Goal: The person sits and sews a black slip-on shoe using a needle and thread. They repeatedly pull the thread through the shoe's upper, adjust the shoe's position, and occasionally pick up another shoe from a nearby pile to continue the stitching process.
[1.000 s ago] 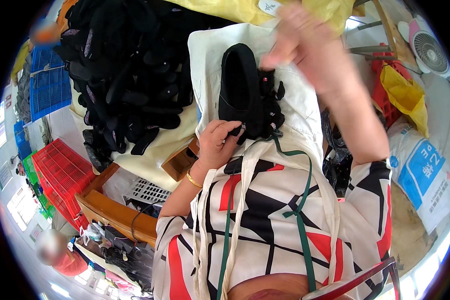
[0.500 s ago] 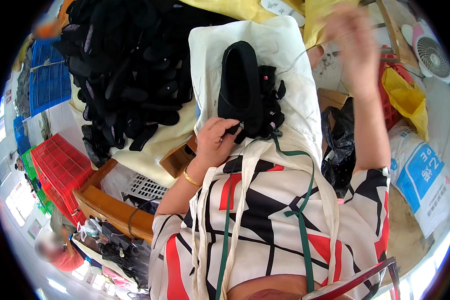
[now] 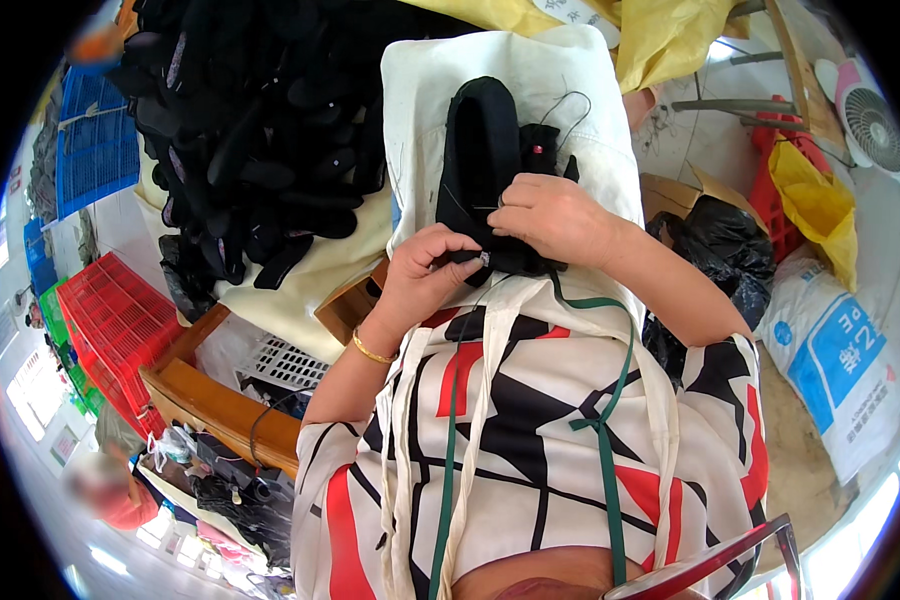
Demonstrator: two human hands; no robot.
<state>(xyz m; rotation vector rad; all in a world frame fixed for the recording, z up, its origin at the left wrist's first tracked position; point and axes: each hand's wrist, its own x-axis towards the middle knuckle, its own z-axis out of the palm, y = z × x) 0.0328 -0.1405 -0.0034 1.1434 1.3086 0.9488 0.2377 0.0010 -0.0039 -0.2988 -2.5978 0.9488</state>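
A black slip-on shoe (image 3: pixel 452 135) lies lengthwise on the white cloth (image 3: pixel 410 75) over my lap, its opening facing up. My left hand (image 3: pixel 425 275) pinches the shoe's near end, where a small shiny piece (image 3: pixel 485 258) shows by my fingertips. My right hand (image 3: pixel 555 220) is just above the shoe's right side, its fingers closed on a thin needle (image 3: pixel 484 208) that points left across the opening. A dark thread loops over the cloth nearby. Beside the shoe lies a small black piece with a pink spot (image 3: pixel 538 149), partly hidden by my right hand.
A large heap of black shoe parts (image 3: pixel 240 130) fills the far left. Red crates (image 3: pixel 120 320), a blue crate (image 3: pixel 95 150) and a wooden drawer (image 3: pixel 210 400) stand left. Right are a black plastic bag (image 3: pixel 715 250), a white-and-blue sack (image 3: pixel 835 350) and a fan (image 3: pixel 875 125). A person sits lower left.
My right hand has come down and inward from its raised, blurred position at the far right to the shoe. My left hand keeps its pinch at the near end.
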